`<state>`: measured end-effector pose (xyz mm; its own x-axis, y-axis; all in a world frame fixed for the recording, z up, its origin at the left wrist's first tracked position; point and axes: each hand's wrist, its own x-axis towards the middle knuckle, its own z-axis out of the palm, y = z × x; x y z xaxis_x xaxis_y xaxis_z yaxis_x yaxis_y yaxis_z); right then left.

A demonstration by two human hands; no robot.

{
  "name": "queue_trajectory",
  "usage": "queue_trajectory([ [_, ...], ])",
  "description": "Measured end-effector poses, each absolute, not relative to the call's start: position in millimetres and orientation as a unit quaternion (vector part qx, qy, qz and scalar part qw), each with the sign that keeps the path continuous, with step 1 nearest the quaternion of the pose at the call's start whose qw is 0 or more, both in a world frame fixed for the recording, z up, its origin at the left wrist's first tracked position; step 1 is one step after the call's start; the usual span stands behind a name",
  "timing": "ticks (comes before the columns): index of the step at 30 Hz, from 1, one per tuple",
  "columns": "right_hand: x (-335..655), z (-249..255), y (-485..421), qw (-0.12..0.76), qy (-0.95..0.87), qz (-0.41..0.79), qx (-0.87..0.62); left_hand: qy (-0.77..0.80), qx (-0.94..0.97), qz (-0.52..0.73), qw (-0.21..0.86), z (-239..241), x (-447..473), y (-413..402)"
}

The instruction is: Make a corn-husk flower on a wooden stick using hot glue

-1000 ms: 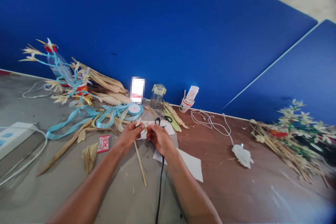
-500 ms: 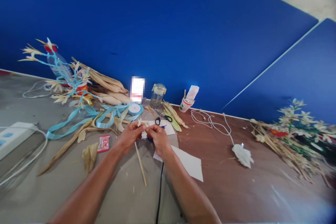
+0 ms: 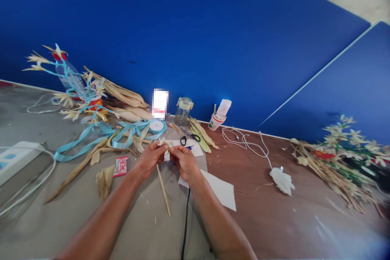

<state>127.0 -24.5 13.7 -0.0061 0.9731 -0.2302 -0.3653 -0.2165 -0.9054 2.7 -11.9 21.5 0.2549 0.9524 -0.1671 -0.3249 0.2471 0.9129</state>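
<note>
My left hand [image 3: 152, 157] pinches a small pale husk flower [image 3: 161, 142], whose tips stick out above the fingers. Close beside it, my right hand [image 3: 183, 157] has its fingertips pressed together at the flower's base; the fingers hide most of what they grip. Behind the hands lies a white sheet [image 3: 198, 150], with black-handled scissors [image 3: 183, 140] on its far edge. A blue-tipped tool [image 3: 190, 147] shows partly beyond my right hand. Below the hands, a thin stick [image 3: 163, 191] rests on the table. A roll of light-blue ribbon [image 3: 157, 126] lies beyond my left hand.
Husk flowers on blue-wrapped stems [image 3: 65, 73] stand at left near a plastic bottle [image 3: 73, 79]. Dried corn husks [image 3: 118, 91] lie behind. A clear jar [image 3: 183, 111], a paper cup [image 3: 216, 122] and a white cable [image 3: 250, 146] line the blue partition. A power strip [image 3: 18, 158] is far left.
Both hands stay almost in place, still together at the small flower, with only a slight shift of the fingers. Nothing else has visibly moved.
</note>
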Motion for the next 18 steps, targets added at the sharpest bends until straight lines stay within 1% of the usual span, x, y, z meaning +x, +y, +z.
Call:
queue_trajectory([
  [3, 131.4, 14.8, -23.4, 0.522, -0.347, 0.610, -0.485, 0.399, 0.396, 0.473, 0.678, 17.3, 2.3, -9.5],
  [5, 139.0, 17.4, -21.8, 0.511, -0.381, 0.572, -0.517, 0.403, 0.399, 0.481, 0.669, 14.3, 2.0, -7.7],
  [8, 155.2, 23.5, -21.0, 0.467, -0.493, 0.438, -0.589, 0.410, 0.415, 0.494, 0.645, 10.2, 1.9, -5.4],
  [11, 169.2, 27.1, -27.4, 0.343, -0.611, 0.272, -0.660, 0.428, 0.432, 0.499, 0.618, 6.4, 1.9, -3.6],
  [13, 173.7, 25.7, -36.1, 0.243, -0.647, 0.198, -0.695, 0.440, 0.429, 0.500, 0.610, 3.9, 1.8, -2.4],
  [15, 174.1, 21.9, -45.6, 0.161, -0.666, 0.157, -0.711, 0.450, 0.419, 0.503, 0.607, 1.8, 1.4, -1.3],
  [18, 170.9, 16.4, -55.5, 0.099, -0.671, 0.130, -0.723, 0.454, 0.419, 0.505, 0.603, 0.9, 0.9, -0.5],
])
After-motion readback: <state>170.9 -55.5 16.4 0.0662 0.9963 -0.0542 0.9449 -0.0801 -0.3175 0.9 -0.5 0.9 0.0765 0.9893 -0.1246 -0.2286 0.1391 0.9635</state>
